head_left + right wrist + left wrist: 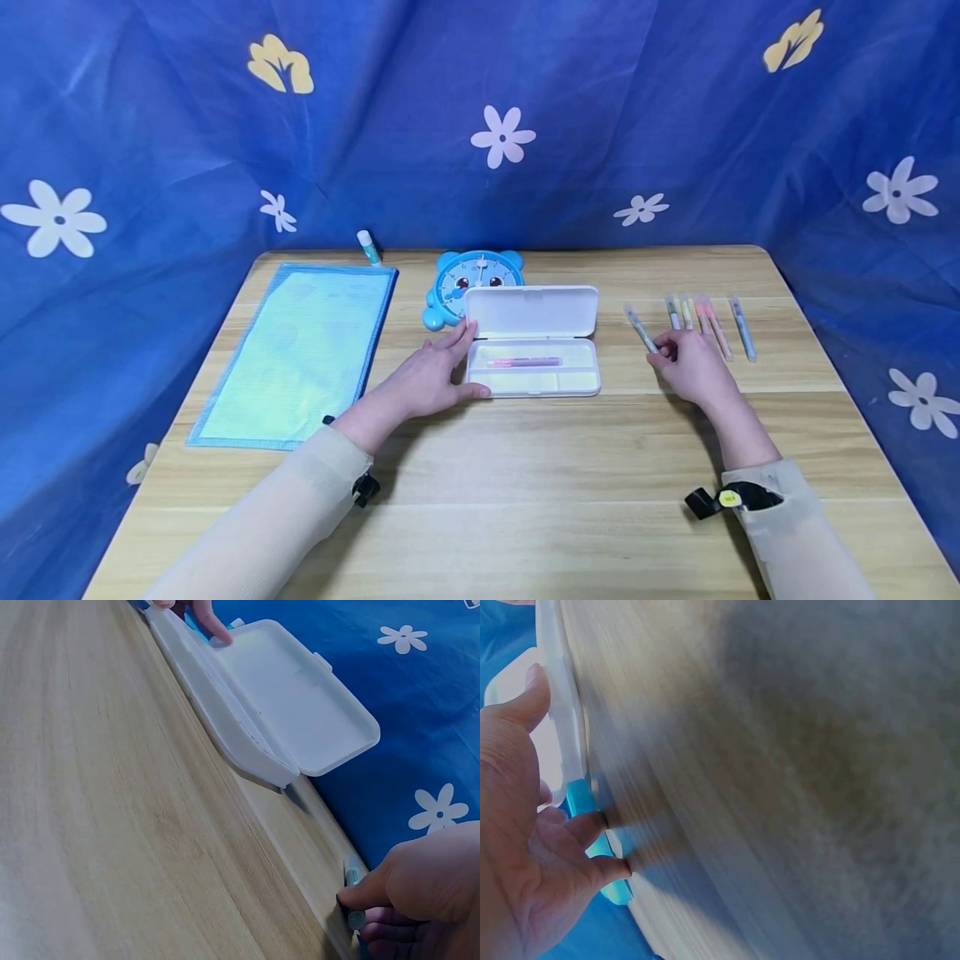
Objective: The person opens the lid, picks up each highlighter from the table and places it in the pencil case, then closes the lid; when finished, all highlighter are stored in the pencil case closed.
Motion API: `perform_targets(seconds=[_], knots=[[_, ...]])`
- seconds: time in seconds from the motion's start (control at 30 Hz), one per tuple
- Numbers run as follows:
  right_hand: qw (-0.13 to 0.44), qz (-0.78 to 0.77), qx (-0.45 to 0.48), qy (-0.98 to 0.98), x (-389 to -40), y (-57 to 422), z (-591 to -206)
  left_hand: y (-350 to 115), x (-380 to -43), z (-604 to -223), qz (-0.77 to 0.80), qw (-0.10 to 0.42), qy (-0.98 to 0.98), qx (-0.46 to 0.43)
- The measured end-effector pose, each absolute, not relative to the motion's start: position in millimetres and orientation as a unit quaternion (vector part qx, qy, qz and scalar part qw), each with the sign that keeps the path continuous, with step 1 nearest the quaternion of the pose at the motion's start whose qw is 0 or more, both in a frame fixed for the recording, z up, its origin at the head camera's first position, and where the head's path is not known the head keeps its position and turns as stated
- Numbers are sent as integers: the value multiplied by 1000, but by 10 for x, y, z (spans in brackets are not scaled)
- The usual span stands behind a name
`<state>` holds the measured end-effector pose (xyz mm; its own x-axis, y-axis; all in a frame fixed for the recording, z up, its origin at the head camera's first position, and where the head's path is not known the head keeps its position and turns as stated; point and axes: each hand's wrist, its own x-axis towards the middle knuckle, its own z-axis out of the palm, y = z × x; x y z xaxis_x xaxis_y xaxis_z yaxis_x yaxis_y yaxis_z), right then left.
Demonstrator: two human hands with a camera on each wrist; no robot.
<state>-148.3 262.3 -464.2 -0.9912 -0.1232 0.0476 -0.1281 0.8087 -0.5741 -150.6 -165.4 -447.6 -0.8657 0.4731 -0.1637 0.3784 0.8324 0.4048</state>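
A white pencil case (533, 381) stands open-lidded in the middle of the table, with one pink marker (525, 362) lying in its back compartment. At the case's left side rests my left hand (427, 379), fingers extended along the lid and thumb on the front left corner. In the left wrist view the thumb of that hand (532, 847) lies against the white case. My right hand (693, 367) pinches a slim greenish marker (639, 325) between thumb and fingers, to the right of the case. The right wrist view also shows this marker (352, 871), partly hidden by the thumb.
Several markers, including a blue one (742, 329) and a pink one (718, 330), lie beyond the right hand. A blue toy clock (480, 268) sits behind the case. A blue-edged mesh pouch (300, 358) lies left, near a glue stick (368, 247). A blue curtain (570, 167) borders the table.
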Motion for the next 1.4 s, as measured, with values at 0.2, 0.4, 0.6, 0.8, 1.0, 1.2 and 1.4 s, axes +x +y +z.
perform_targets(seconds=[0.2,0.4,0.6,0.8,1.0,1.2,1.4], knots=[[12,311,67,-948,-1476,2626,-4653,-1657,-1502,-4484,185,131,947,225],[50,330,73,-940,-1472,2616,-4584,-1657,-1502,-4490,188,132,947,224],[105,327,90,-935,-1478,2597,-4504,-1660,-1504,-4501,187,130,948,223],[105,345,87,-929,-1475,2568,-4432,-1661,-1499,-4502,186,129,948,223],[119,357,96,-921,-1479,2538,-4371,-1661,-1492,-4498,186,131,949,220],[149,371,113,-910,-1482,2495,-4284,-1662,-1497,-4497,185,129,948,222],[157,370,119,-908,-1462,2444,-4186,-1661,-1502,-4489,185,130,948,223]])
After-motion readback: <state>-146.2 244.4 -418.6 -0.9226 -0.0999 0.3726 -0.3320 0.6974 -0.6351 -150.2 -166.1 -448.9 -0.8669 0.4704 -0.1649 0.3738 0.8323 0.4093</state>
